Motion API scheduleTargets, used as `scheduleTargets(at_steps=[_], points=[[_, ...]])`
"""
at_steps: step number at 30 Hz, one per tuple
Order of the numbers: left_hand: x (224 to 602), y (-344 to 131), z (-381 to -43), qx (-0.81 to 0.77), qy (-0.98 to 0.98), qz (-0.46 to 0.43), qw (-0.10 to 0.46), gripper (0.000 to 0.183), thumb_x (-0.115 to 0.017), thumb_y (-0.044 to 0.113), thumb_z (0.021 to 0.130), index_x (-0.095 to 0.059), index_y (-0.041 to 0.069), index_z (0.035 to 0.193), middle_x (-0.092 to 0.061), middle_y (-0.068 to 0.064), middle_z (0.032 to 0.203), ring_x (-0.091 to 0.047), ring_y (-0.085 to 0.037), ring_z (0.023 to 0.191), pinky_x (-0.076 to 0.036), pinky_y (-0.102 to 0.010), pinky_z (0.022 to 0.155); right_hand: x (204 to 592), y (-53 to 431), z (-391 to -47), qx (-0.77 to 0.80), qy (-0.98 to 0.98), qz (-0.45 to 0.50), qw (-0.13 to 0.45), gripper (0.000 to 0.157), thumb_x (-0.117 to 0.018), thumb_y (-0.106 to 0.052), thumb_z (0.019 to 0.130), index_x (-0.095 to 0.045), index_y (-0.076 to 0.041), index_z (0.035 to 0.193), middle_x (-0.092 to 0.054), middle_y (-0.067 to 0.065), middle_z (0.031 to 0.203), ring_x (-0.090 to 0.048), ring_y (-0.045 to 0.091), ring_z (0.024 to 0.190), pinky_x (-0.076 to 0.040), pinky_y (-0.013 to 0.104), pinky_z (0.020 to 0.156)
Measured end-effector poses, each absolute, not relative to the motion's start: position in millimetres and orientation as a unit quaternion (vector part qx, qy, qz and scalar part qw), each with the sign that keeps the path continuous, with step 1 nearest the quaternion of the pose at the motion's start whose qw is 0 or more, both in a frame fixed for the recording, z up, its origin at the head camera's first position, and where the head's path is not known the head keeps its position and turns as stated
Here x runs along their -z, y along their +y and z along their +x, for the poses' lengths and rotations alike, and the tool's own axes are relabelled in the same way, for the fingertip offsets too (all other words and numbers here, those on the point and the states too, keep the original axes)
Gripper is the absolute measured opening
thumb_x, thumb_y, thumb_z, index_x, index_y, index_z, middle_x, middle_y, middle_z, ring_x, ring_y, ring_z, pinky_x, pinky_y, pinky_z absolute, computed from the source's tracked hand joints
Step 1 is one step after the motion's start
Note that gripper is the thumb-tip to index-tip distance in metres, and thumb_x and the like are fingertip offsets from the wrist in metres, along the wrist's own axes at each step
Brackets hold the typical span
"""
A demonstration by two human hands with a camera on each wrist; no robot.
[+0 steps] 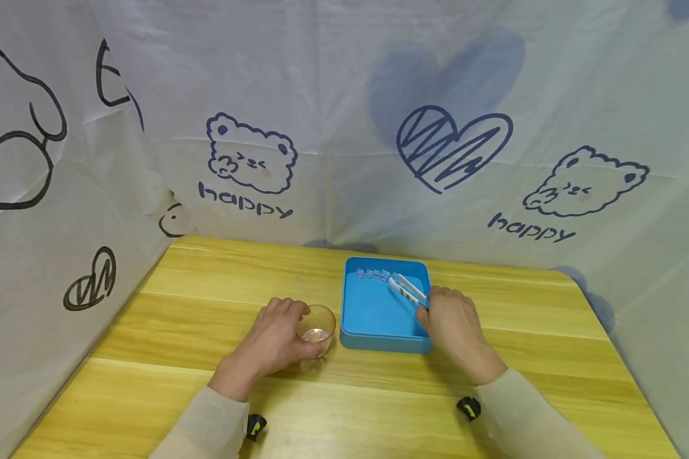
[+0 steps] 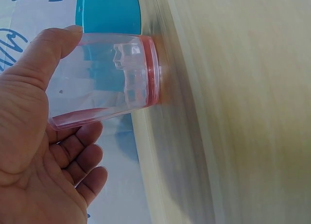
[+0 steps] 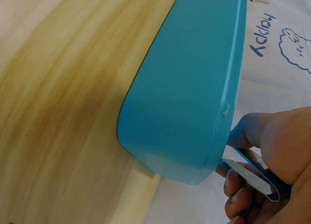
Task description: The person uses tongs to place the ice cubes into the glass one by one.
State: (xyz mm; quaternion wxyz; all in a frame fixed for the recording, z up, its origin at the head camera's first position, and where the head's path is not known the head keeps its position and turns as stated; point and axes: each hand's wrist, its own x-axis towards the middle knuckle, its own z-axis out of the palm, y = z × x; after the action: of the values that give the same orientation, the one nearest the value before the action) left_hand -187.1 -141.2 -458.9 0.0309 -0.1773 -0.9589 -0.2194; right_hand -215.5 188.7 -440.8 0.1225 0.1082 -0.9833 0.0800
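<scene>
My left hand [image 1: 272, 338] grips a clear cup [image 2: 97, 73] with a pinkish rim and base, thumb on one side and fingers on the other. The cup stands upright on the table, with clear pieces [image 2: 132, 76] at its bottom. In my right hand [image 1: 453, 322] is a pair of small metal tongs [image 3: 252, 178] with white tips. Those tips reach into a blue square tray [image 1: 373, 312], right at a row of small clear bluish cubes [image 1: 373, 274] along its far side. The tray's wall hides the tips in the right wrist view.
The tray stands just right of the cup on a wood-grain table [image 1: 218, 274]. White cloth [image 1: 344, 191] printed with bears and hearts hangs behind the table and along its left side. Dark bands [image 1: 469, 408] show at both wrists.
</scene>
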Motion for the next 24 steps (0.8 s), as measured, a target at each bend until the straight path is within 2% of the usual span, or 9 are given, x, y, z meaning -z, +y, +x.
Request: scheduleTargets(at_steps=[14, 24], points=[[459.0, -142.1, -187.2, 0.218, -0.958, -0.182, 0.034, 0.072, -0.088, 0.053, 0.080, -0.067, 0.003, 0.127, -0.068, -0.009, 0.114, -0.056, -0.028, 0.111, -0.047, -0.047, 0.098, 443.4, 187.2, -223.1, -0.055, -0.984, 0.112, 0.129, 0.027, -0.076, -0.021, 0.094, -0.063, 0.002, 0.085, -0.056, 0.009, 0.072, -0.052, 0.026, 0.062, -0.047, 0.041, 0.058], [459.4, -140.9, -187.8, 0.215, -0.960, -0.179, 0.031, 0.070, -0.087, 0.053, 0.080, -0.067, 0.004, 0.126, -0.068, -0.007, 0.113, -0.056, -0.028, 0.111, -0.047, -0.047, 0.097, 449.5, 185.7, -224.7, -0.047, -0.983, 0.121, 0.131, 0.026, -0.076, -0.021, 0.093, -0.064, 0.000, 0.084, -0.055, 0.008, 0.071, -0.050, 0.025, 0.063, -0.045, 0.038, 0.057]])
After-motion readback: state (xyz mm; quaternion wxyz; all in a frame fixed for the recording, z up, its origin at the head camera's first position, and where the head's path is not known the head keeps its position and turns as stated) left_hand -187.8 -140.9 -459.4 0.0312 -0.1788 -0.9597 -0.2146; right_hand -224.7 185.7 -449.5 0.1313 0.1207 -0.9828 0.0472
